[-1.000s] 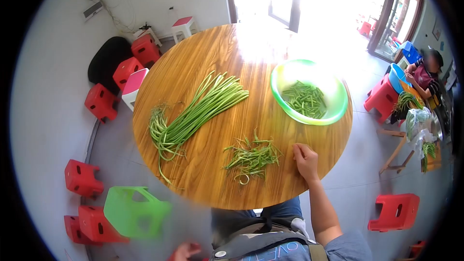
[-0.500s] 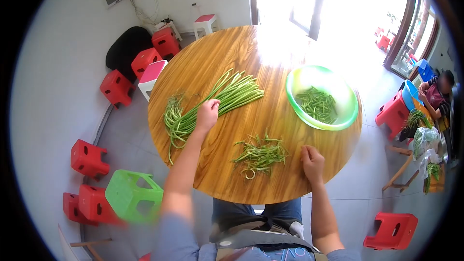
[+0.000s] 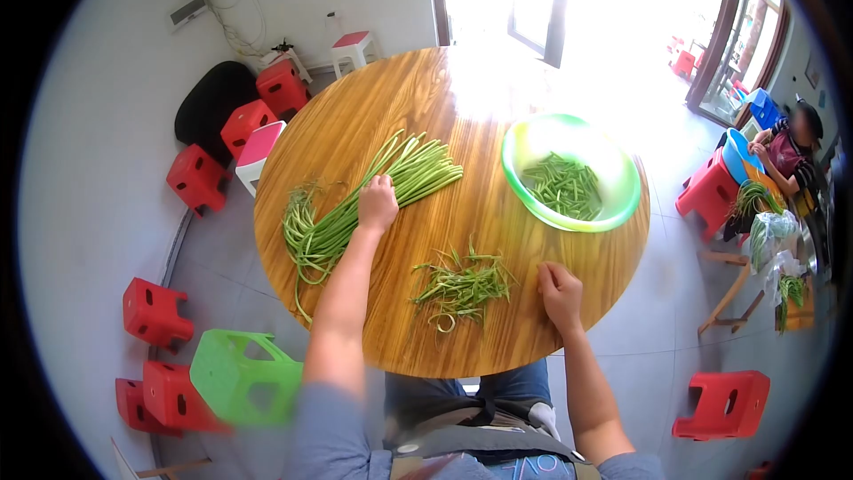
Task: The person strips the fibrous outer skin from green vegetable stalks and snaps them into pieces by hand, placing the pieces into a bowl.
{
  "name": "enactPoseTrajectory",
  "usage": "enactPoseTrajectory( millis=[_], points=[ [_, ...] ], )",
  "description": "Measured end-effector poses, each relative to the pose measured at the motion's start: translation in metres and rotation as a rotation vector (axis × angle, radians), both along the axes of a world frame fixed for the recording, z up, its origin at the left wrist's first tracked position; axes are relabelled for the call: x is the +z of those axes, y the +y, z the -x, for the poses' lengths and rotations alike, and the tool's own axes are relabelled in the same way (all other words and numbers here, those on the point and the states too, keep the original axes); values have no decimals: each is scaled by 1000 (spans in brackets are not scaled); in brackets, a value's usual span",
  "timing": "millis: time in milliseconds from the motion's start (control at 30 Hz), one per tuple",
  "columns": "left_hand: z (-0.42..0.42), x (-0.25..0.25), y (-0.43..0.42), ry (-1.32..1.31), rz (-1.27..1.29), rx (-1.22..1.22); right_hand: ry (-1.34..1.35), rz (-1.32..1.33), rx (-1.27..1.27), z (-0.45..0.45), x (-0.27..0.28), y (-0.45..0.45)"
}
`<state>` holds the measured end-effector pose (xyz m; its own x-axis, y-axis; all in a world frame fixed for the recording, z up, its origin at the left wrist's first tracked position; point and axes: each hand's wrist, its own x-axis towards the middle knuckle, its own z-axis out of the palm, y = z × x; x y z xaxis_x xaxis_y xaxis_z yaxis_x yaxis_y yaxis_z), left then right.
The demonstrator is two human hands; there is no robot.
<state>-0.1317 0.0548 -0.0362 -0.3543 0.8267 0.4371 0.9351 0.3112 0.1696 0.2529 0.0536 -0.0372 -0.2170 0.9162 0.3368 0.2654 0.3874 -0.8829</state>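
On the round wooden table, my left hand is closed over the middle of a bundle of long green stalks; its fingertips touch the stalks. My right hand rests closed near the table's right front edge, and whatever it may hold is hidden. Between my hands lies a loose pile of thin green trimmings. Behind my right hand is a green-rimmed bowl with cut green pieces inside.
Red stools line the left wall, with a green stool nearer me. Another red stool stands at right. A person sits at far right beside a blue basin and bagged greens.
My left hand has come up from below the table's front edge onto the stalk bundle. My right hand has stayed near the right front edge. The camera view has shifted slightly.
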Motion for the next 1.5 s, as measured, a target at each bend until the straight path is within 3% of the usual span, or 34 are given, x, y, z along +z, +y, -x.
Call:
enactPoseTrajectory(
  millis=[67, 267, 400, 500, 567, 667, 700, 767, 800, 867, 900, 967, 1067, 1167, 1233, 1333, 1367, 1433, 1500],
  points=[
    [-1, 4, -1, -63, -183, -43, 2, -4, 2, 0, -2, 1],
    [-34, 107, -29, -10, -615, -279, 21, 58, -7, 0, 0, -1],
    [-83, 148, -69, 415, -584, -449, 90, -38, 22, 3, 7, -9],
    [-110, 116, -91, 530, -484, -561, 405, 143, 297, 25, 56, -46],
    [-135, 127, -116, 374, -326, -786, 716, 353, 553, 42, 84, -61],
    [-143, 91, -134, 67, -208, -786, 637, 341, 533, 43, 98, -70],
    [-136, 80, -136, -48, -246, -753, 613, 336, 527, 38, 98, -73],
    [-117, 63, -139, -273, -327, -683, 616, 14, 534, 26, 109, -81],
    [-106, 63, -142, -294, -336, -520, 632, -134, 489, 18, 112, -83],
    [-80, 64, -153, -378, -280, -276, 806, -203, 361, 1, 121, -84],
    [-58, 38, -153, -374, -332, -229, 870, -174, 329, -15, 117, -82],
    [-31, 16, -153, -293, -410, -189, 808, -216, 376, -26, 127, -77],
    [-23, 33, -160, -67, -458, -179, 952, -33, 339, -30, 127, -70],
    [5, 40, -174, 105, -444, -91, 1371, 116, 16, -48, 136, -56],
    [31, 29, -179, 104, -416, -30, 1431, 190, 263, -68, 136, -43],
    [26, 40, -187, -13, -464, 204, 1343, 388, 510, -69, 133, -47],
    [28, 40, -187, -238, -517, 199, 1344, 556, 535, -60, 131, -55],
    [33, 43, -187, -693, -604, 195, 1257, 813, 852, -39, 122, -65],
    [-24, 97, -185, -829, -459, 18, 1225, 1057, 961, -8, 122, -82]
  ],
)
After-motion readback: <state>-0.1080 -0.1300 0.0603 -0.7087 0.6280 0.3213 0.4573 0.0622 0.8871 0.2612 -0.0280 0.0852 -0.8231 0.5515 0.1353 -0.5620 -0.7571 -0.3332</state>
